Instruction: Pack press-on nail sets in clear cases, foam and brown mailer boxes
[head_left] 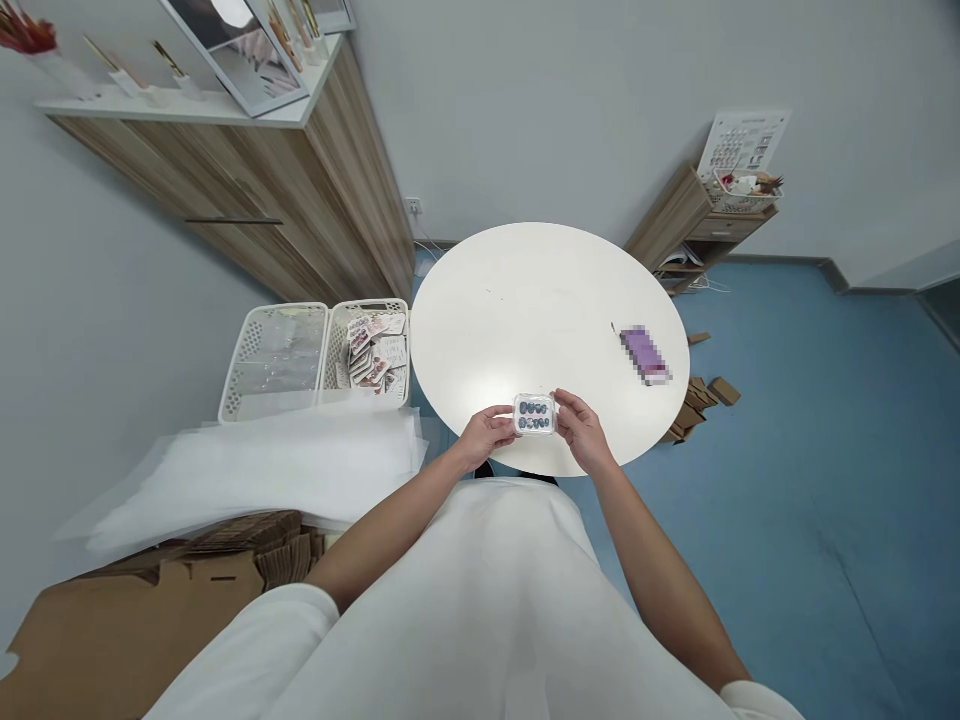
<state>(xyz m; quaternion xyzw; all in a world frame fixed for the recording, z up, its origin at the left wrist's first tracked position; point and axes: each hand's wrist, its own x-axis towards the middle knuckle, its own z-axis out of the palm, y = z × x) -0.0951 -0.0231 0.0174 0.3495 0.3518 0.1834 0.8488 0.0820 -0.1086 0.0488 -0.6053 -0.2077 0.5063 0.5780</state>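
Observation:
A small clear plastic case of press-on nails point(535, 414) is held level over the near edge of the round white table point(517, 300). Dark bluish nails lie in two rows inside it. My left hand point(486, 438) grips the case's left side between thumb and fingers. On the opposite side, my right hand point(582, 430) pinches the right edge, its fingertips near the upper right corner. The case looks closed, though its lid is hard to make out at this size.
A blurred purple object point(645, 354) lies on the table's right. Left of the table stand white baskets, one with printed cards point(375, 352), beside white sheets point(262, 465) and folded cardboard boxes point(165, 620). A wooden cabinet point(352, 170) and small shelf point(675, 215) stand behind.

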